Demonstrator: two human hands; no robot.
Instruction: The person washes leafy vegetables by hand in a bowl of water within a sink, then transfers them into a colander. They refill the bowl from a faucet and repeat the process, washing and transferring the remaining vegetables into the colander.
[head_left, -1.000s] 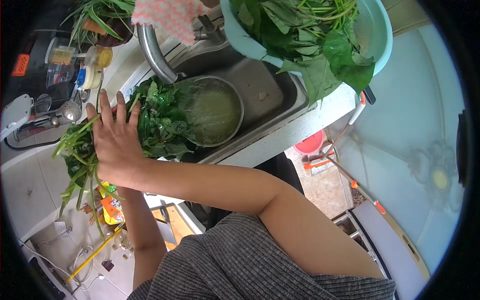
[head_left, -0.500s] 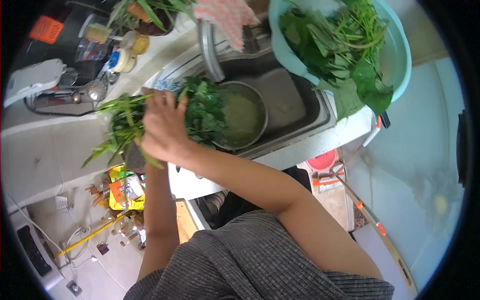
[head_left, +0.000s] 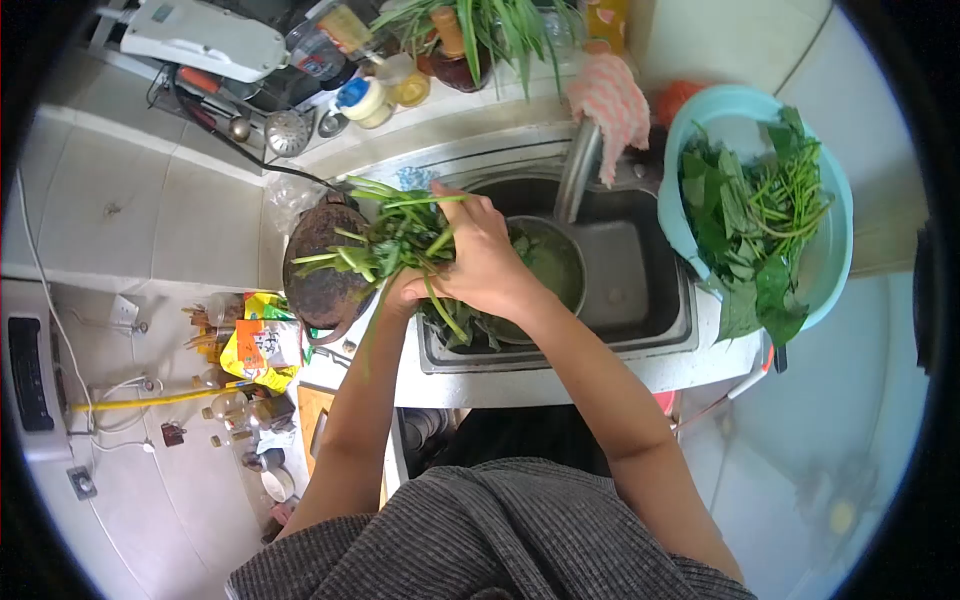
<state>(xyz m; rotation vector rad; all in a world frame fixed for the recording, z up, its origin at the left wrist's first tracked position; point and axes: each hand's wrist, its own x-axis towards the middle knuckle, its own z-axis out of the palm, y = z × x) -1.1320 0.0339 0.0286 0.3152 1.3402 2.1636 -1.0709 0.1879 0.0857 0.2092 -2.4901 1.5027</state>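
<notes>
A bunch of leafy greens (head_left: 385, 250) is gripped at the left side of the sink (head_left: 650, 335), its cut stems pointing left. My right hand (head_left: 485, 255) wraps over the bunch from the right. My left hand (head_left: 405, 288) holds it from below, with its fingers mostly hidden by stems and leaves. Some leaves hang down past my hands over the sink's left edge. Inside the sink, just right of my right hand, stands a round metal pot (head_left: 560, 262) of cloudy greenish water.
A light teal basin (head_left: 838, 250) heaped with greens stands right of the sink. The faucet (head_left: 578, 175) rises behind, near a striped cloth (head_left: 610, 105). A dark, stained pot (head_left: 325, 260) sits left of my hands. Jars, a skimmer (head_left: 287, 132) and a plant (head_left: 510, 40) line the back.
The view has shifted, so the sink and basin appear farther right and lower. Both hands still grip the greens, and the leaves now cover less of the metal pot.
</notes>
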